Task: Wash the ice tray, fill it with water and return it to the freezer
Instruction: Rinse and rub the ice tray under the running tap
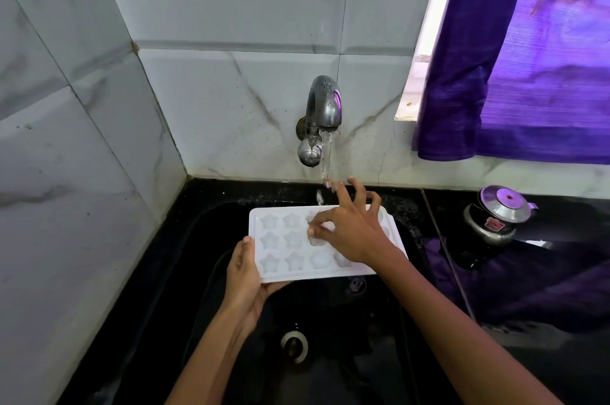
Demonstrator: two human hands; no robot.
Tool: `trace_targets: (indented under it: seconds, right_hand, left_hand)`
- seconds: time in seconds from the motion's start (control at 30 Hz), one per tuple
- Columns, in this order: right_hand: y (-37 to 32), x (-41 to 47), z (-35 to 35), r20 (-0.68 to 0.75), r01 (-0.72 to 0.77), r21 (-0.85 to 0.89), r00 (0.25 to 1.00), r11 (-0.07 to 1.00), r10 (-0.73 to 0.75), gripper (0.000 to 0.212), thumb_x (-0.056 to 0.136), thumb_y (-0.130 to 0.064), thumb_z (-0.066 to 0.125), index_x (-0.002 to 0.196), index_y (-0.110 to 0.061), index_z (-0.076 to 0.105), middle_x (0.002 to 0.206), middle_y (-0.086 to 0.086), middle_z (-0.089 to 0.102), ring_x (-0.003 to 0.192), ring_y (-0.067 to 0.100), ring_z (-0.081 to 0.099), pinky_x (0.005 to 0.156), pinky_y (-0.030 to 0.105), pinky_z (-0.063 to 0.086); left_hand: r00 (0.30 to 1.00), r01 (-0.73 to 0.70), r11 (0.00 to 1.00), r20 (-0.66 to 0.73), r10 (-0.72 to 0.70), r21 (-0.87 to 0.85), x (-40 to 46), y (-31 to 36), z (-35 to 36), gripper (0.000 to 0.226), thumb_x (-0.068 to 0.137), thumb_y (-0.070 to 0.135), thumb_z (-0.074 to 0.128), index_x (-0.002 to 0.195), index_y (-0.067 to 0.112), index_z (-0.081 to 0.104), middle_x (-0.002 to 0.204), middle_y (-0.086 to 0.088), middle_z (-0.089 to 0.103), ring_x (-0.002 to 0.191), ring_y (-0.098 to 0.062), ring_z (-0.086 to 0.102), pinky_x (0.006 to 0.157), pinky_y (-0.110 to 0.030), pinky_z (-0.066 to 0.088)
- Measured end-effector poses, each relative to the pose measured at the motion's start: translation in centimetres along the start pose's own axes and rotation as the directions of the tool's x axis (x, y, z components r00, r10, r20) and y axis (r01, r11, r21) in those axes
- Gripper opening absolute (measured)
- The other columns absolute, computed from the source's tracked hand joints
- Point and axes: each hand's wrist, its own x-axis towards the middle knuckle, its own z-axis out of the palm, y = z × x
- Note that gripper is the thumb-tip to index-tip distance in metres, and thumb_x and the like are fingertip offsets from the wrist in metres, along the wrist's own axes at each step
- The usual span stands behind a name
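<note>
A white ice tray (284, 241) with star-shaped cells is held level over the black sink (198, 239). My left hand (246, 276) grips its near left corner, thumb on the rim and fingers underneath. My right hand (350, 229) lies over the tray's right half, fingers spread, thumb and forefinger touching a cell near the middle. Water runs from the steel tap (321, 107) on the wall and falls onto my right fingertips at the tray's far edge.
The sink's drain (294, 345) lies below the tray. A small steel pot with a lid (496, 215) stands on the black counter at right. A purple curtain (528, 58) hangs over the window. Marble-look tiles cover the walls.
</note>
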Motion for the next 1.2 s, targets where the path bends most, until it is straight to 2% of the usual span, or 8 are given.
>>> trace_targets:
  seconds: [0.13,0.23,0.43,0.63,0.8,0.97,1.07,1.2]
  right_hand:
    - [0.4,0.0,-0.5,-0.171,-0.091,0.152,0.978,0.984,0.117,0.019,0.065,-0.057,0.074,0.073,-0.039,0.073,0.146,-0.019,0.028,0.137,0.02,0.006,0.101,0.037,0.002]
    - [0.8,-0.2,-0.5,-0.247,-0.092,0.166,0.96,0.982,0.132,0.018,0.066,-0.057,0.074,0.07,-0.04,0.071,0.145,-0.02,0.031,0.136,0.019,0.009,0.099,0.034,0.002]
    - [0.8,-0.8,0.5,0.083,-0.075,-0.003,0.994,0.997,0.075,0.048,0.082,-0.073,0.039,0.117,-0.045,0.058,0.156,-0.011,0.001,0.139,0.022,-0.018,0.106,0.051,-0.008]
    - [0.8,-0.8,-0.1,0.021,-0.114,-0.065,0.993,0.991,0.116,0.05,0.07,-0.079,0.049,0.098,-0.042,0.066,0.156,-0.011,0.006,0.139,0.024,-0.014,0.104,0.051,-0.011]
    - [1.1,-0.9,0.4,0.122,-0.035,-0.033,0.992,0.999,0.039,0.044,0.079,-0.071,0.048,0.112,-0.045,0.061,0.157,-0.01,0.0,0.14,0.024,-0.017,0.106,0.052,-0.01]
    - [1.2,-0.6,0.2,0.061,-0.028,-0.025,0.998,0.999,0.03,0.036,0.068,-0.068,0.063,0.088,-0.038,0.066,0.154,-0.01,0.009,0.139,0.022,-0.012,0.103,0.048,-0.006]
    - [1.0,-0.7,0.1,0.077,-0.023,-0.108,0.997,0.994,0.032,0.042,0.07,-0.071,0.059,0.099,-0.041,0.063,0.156,-0.008,0.003,0.139,0.027,-0.013,0.104,0.052,-0.005]
    - [0.5,-1.0,0.4,0.11,0.003,-0.074,0.994,0.997,0.006,0.032,0.085,-0.061,0.05,0.109,-0.045,0.064,0.158,-0.009,0.001,0.141,0.028,-0.013,0.108,0.053,-0.003]
  left_hand:
    - [1.0,0.007,1.0,-0.006,-0.007,-0.023,0.5,-0.5,0.5,0.031,0.1,0.039,0.035,0.108,0.021,0.058,0.094,-0.002,0.075,0.082,-0.021,0.073,0.054,-0.035,0.057]
    - [1.0,0.002,0.999,-0.016,-0.003,-0.049,1.0,-0.6,1.2,0.03,0.1,0.039,0.036,0.108,0.021,0.058,0.09,-0.001,0.076,0.08,-0.02,0.073,0.054,-0.034,0.057]
    - [0.999,0.007,0.996,-0.034,-0.01,-0.085,2.0,-0.1,2.7,0.032,0.101,0.037,0.035,0.109,0.017,0.057,0.099,-0.01,0.073,0.079,-0.024,0.073,0.055,-0.036,0.058]
    - [0.999,0.02,0.997,-0.035,-0.023,-0.072,2.2,-0.6,2.4,0.032,0.101,0.038,0.034,0.11,0.018,0.058,0.098,-0.009,0.073,0.079,-0.023,0.073,0.054,-0.035,0.057]
    - [0.999,0.011,0.998,-0.039,-0.013,-0.059,2.3,-0.6,1.8,0.029,0.1,0.039,0.035,0.107,0.022,0.057,0.096,-0.005,0.072,0.078,-0.021,0.073,0.053,-0.035,0.057]
    - [1.0,0.007,1.0,-0.014,-0.008,-0.03,2.0,-1.2,1.4,0.028,0.1,0.04,0.036,0.104,0.023,0.058,0.09,-0.001,0.075,0.079,-0.021,0.073,0.054,-0.035,0.057]
    - [1.0,0.003,1.0,-0.01,-0.003,-0.023,2.0,-1.2,1.2,0.029,0.1,0.039,0.036,0.106,0.02,0.058,0.093,-0.003,0.075,0.082,-0.022,0.073,0.055,-0.036,0.057]
    - [0.999,0.003,1.0,-0.034,-0.003,-0.023,2.3,-1.1,0.9,0.028,0.1,0.039,0.037,0.105,0.021,0.059,0.097,-0.004,0.073,0.081,-0.022,0.073,0.055,-0.037,0.057]
